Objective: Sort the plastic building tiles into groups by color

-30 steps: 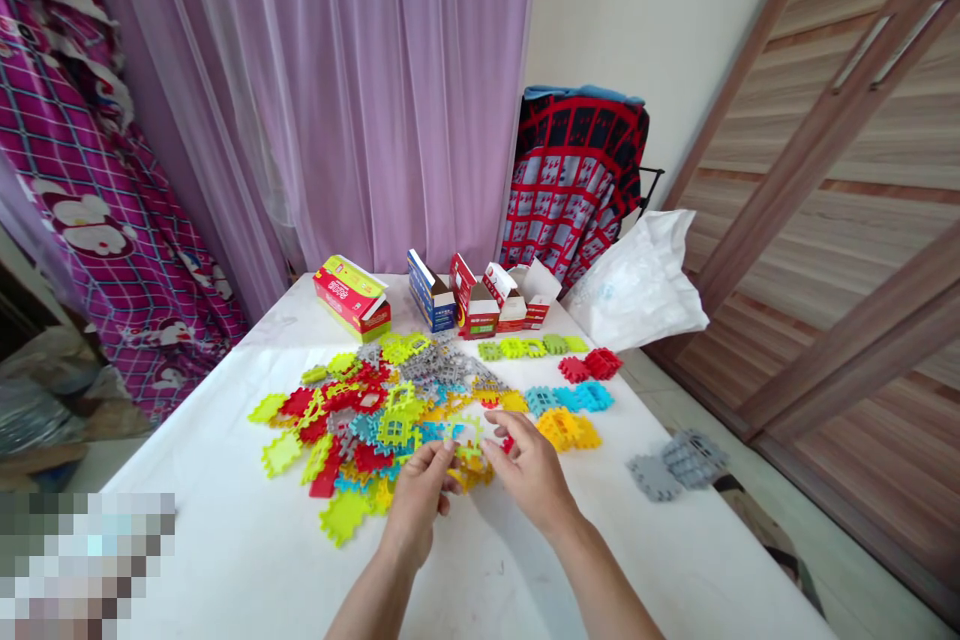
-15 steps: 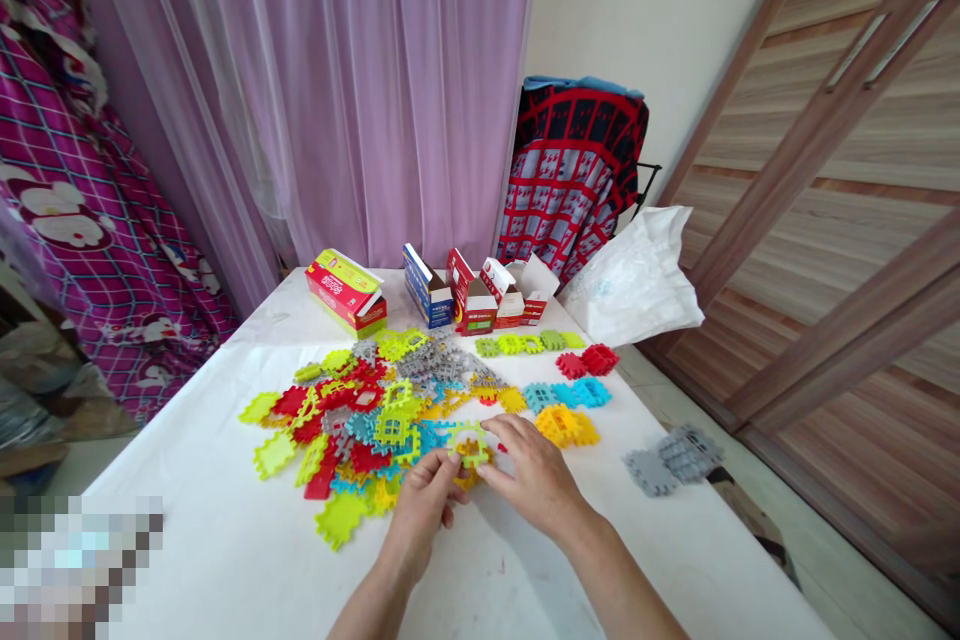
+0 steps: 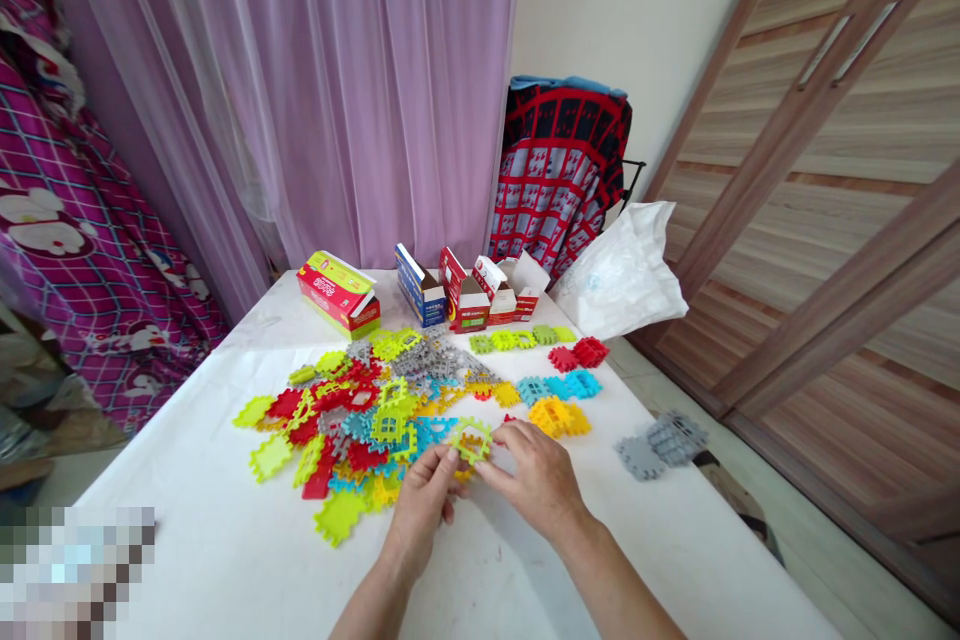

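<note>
A lime-green toothed frame piece [image 3: 472, 441] with an open middle is held between both hands at the near right edge of a mixed pile. My left hand [image 3: 426, 497] pinches its left side with thumb and forefinger. On its right side, my right hand [image 3: 536, 475] grips the edge between thumb and fingers. The pile of red pieces [image 3: 319, 470], blue, yellow, grey and lime ones spreads to the left and behind. Yellow pieces [image 3: 555, 415] lie beyond my right hand, with blue pieces [image 3: 559, 387], red pieces [image 3: 579, 354] and a lime row [image 3: 519, 339] farther back.
Small cartons stand along the back of the white table [image 3: 225, 530]: a red-and-lime box [image 3: 339, 295], a blue box [image 3: 420, 290] and red boxes [image 3: 465, 295]. A white bag [image 3: 619, 280] sits at the back right. Grey pieces [image 3: 660, 445] lie near the right edge.
The view has shifted slightly, so the surroundings appear a little farther left. The lime frame piece has turned slightly between my hands, and both hands keep their grip.
</note>
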`<state>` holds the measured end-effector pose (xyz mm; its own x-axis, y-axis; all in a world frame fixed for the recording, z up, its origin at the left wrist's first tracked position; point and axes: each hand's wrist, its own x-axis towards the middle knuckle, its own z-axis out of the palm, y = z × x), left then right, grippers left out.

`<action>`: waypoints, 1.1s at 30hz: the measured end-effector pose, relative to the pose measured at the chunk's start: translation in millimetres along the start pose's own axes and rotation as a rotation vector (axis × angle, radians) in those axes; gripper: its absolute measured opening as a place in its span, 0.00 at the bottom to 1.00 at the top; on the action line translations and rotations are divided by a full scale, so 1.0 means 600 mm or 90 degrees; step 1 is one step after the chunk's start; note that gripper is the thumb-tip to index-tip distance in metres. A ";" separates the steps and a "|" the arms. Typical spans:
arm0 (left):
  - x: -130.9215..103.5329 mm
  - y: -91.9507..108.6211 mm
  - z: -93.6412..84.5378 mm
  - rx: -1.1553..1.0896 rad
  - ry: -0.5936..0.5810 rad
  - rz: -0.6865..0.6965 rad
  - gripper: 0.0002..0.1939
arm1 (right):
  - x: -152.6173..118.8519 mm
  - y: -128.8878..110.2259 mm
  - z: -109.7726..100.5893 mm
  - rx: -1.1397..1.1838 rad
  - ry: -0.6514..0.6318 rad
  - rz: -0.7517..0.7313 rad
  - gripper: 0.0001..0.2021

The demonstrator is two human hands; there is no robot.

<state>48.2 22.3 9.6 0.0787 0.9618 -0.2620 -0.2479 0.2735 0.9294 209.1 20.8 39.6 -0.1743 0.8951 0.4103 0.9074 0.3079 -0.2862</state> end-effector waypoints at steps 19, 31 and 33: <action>0.006 -0.016 -0.001 -0.055 0.029 0.007 0.31 | 0.197 0.066 0.008 -0.201 -0.037 0.234 0.18; 0.021 -0.006 -0.027 -0.275 -0.109 -0.090 0.27 | 0.247 0.088 0.049 -0.248 -0.091 0.252 0.21; 0.022 -0.007 -0.030 -0.302 -0.126 -0.102 0.26 | 0.262 0.089 0.057 -0.254 -0.101 0.262 0.21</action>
<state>32.7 34.1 -2.6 0.3205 0.9005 -0.2937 -0.6229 0.4340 0.6509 217.0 188.8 59.0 0.1955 0.9619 0.1912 0.9807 -0.1925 -0.0340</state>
